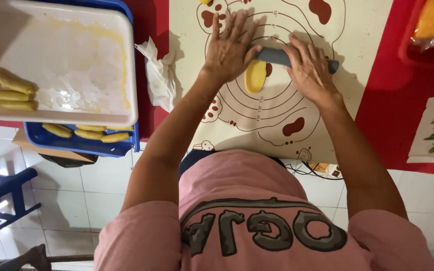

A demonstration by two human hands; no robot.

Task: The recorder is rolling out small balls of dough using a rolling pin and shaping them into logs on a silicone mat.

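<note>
While both palms press flat with fingers spread, the left hand (228, 46) and right hand (308, 68) bear on a grey rolling pin (277, 56) lying across a yellow dough piece (255, 77) on the cream baking mat (357, 35); a white tray (76, 60) sits well apart.

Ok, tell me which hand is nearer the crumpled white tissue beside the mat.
Left. The left hand presses on the grey rolling pin just right of the tissue; the right hand lies farther right, beyond the yellow dough.
</note>
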